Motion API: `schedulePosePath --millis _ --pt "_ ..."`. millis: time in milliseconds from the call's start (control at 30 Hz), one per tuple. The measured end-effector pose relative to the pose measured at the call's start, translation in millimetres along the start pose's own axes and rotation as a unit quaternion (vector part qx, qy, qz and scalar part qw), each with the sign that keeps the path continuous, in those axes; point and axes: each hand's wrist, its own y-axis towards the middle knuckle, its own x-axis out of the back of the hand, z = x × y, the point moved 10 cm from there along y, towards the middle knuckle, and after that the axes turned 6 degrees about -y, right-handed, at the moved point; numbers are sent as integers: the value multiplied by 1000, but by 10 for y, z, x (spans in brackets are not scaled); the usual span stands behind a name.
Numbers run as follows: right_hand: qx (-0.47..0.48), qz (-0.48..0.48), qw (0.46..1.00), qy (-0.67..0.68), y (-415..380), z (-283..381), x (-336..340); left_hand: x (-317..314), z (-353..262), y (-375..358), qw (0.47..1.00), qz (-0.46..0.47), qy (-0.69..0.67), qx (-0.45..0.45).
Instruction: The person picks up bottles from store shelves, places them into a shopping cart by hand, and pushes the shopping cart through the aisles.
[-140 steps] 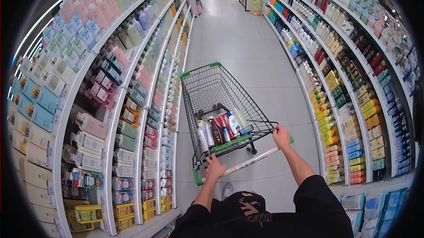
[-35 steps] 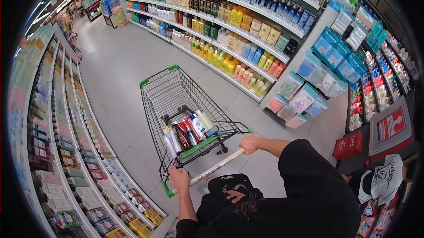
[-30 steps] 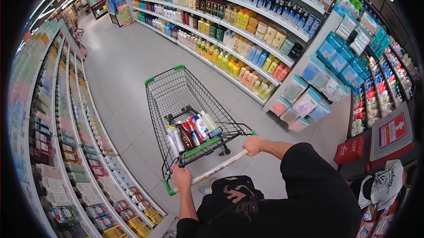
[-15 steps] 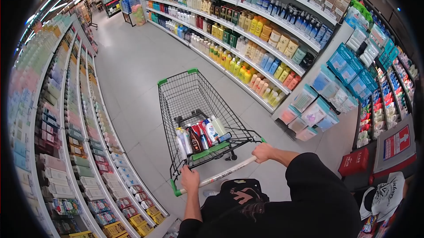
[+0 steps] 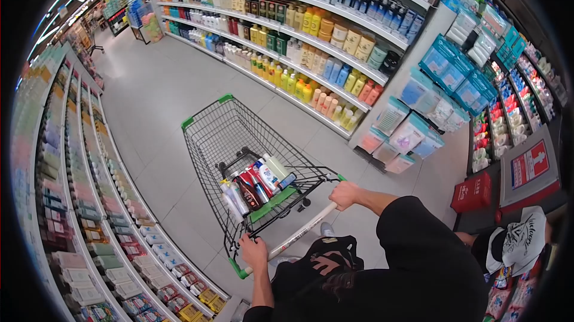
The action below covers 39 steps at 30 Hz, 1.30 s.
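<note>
Left hand (image 5: 253, 254): In the head view, its grip is curled around the left end of the handle bar (image 5: 302, 231).
Right hand (image 5: 344, 195): Its grip is closed around the other end of the bar. With the hands well apart, the person can likely steer and keep the cart straight.
Wire shopping cart (image 5: 224, 99): It stands on the tiled floor (image 5: 137, 104) in front of the person, pointing up and to the left, between two walls of shelves.
Bottles in the cart (image 5: 257, 181): They lean side by side at the handle end, maybe because the cart's bottom slopes that way. One is dark brown (image 5: 246, 195); one is white with a blue label (image 5: 267, 174).
Yellow bottles (image 5: 312, 21): They stand in a row on the right shelves, probably so people can spot them fast.
Blue packs (image 5: 445, 59): They hang at the shelf end, perhaps so people passing can reach them.
Red box (image 5: 472, 194): It sits on the right, well apart from both hands.
</note>
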Motion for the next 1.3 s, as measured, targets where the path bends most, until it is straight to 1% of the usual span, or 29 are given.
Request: schedulePosePath --millis 67,167,300,433,500,567,633,667,700,767,800,833,900,1000,1133,1233,1300 --pt "20 -22 1000 -3 46 -153 -109 -70 -87 2 1000 -8 7 4" --pt "21 -34 999 -14 42 -350 -56 -177 -251 -25 1000 -8 9 15" --pt "36 -26 999 -19 88 -694 -118 -371 -442 -45 999 -19 22 34" --pt "43 -63 997 -29 107 -1028 -37 -547 -637 -67 999 -34 24 16" --pt "64 -83 994 -27 96 -1181 50 -615 -803 -113 998 -55 12 -27" --pt "73 -84 993 -29 115 -1324 101 -691 -923 -184 998 -47 16 -36" --pt "78 -81 993 -28 97 -1499 214 -773 -1275 -345 995 -16 38 -93" --pt "80 -68 994 -33 97 -1574 232 -901 -1237 -383 990 -11 40 -132" --pt "85 -51 994 -40 67 -1644 211 -938 -1305 -430 990 -6 45 -135" --pt "68 -58 996 -29 69 -1793 224 -1021 -1402 -465 988 0 56 -141" --pt "59 -63 996 -24 55 -1875 224 -1075 -1454 -463 990 10 75 -117" --pt "58 -62 996 -21 56 -1935 184 -1114 -1538 -469 990 12 77 -116" --pt "27 -69 997 -10 64 -2123 144 -1183 -1688 -484 989 -1 108 -100" --pt "17 -54 998 -17 93 -2259 141 -1240 -1814 -460 992 3 101 -80" --pt "20 -46 998 -24 155 -2412 136 -1304 -1867 -357 990 -16 98 -98" --pt "28 -66 997 -19 199 -2476 215 -1318 -1935 -260 989 -20 107 -100" --pt "7 -69 997 -19 270 -2570 209 -1295 -2013 -170 990 -20 105 -93"
